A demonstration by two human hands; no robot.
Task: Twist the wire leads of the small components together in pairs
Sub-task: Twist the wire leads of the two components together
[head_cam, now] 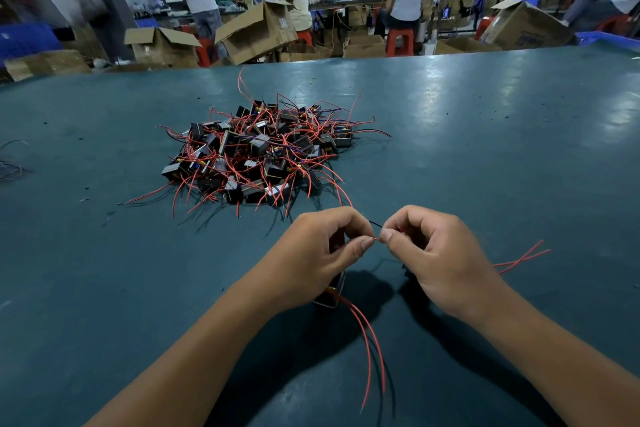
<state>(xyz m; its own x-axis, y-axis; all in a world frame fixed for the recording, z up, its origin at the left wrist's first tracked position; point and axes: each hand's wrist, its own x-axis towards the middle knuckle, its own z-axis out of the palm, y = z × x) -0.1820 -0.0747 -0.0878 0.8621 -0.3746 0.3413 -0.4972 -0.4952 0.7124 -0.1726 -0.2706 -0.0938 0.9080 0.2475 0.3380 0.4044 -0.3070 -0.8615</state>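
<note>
Pinching bare wire leads [377, 238] between both hands' fingers [363, 245].

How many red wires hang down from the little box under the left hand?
2. Both red wires leave the little box under the left hand and trail toward the camera, side by side. More may be hidden beneath the hand.

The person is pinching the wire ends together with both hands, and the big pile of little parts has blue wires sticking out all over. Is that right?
Not quite. The head view shows the pile bristling with red wires, not blue. The rest holds: the left hand and right hand both pinch the wire ends together.
</note>
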